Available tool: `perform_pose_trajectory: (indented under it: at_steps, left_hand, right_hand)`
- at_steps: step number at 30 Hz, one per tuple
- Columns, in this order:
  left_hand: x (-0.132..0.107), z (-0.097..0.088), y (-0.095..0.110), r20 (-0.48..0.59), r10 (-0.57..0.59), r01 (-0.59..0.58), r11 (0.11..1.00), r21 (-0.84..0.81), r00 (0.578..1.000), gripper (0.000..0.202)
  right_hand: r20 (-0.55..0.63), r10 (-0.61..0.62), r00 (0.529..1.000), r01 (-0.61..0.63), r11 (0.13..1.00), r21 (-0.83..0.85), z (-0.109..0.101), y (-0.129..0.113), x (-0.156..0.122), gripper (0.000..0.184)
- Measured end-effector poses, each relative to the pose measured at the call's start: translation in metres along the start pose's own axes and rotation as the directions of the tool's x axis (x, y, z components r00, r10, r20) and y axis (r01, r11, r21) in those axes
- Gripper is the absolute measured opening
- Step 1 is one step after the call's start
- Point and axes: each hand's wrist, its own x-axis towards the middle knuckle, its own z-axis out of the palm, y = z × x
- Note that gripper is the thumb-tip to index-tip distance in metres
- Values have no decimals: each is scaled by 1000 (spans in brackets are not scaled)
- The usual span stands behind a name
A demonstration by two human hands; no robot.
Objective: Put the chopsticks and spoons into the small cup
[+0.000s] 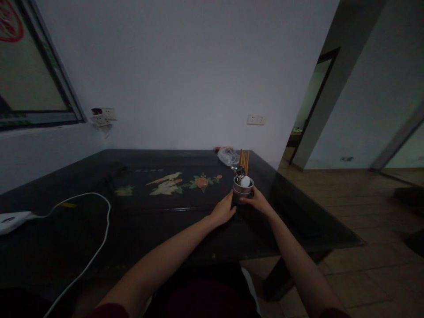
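Near the right end of the dark table, my right hand (259, 202) curls around the side of a small stack of metal bowls (243, 190). From the other side, my left hand (224, 209) presses against the same stack, its fingers partly hidden behind it. In the top bowl lie a white rounded thing (245, 181), whose kind I cannot make out, and some metal spoons (239, 172). Several wooden chopsticks (244, 160) stick up behind them; their lower ends are hidden.
A clear plastic bag (228, 156) lies at the table's back edge by the wall. To the left, a white power strip (15, 221) trails a white cable (107, 221) over the front edge. The dark table (185, 234) has a bird-and-flower inlay.
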Motion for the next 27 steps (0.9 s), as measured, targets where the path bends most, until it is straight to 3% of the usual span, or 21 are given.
perform_pose_trajectory:
  at_steps: [16, 27]
  left_hand:
    - [0, 1, -2, 14, -26, 26, 1000, -4, 1000, 81]
    - [0, 1, -3, 12, 2, -2, 1000, -20, 1000, 81]
  right_hand:
    - [46, 6, 999, -11, 993, 119, 4, 2, -1, 71]
    - [67, 40, 997, -48, 993, 111, 3, 10, 2, 74]
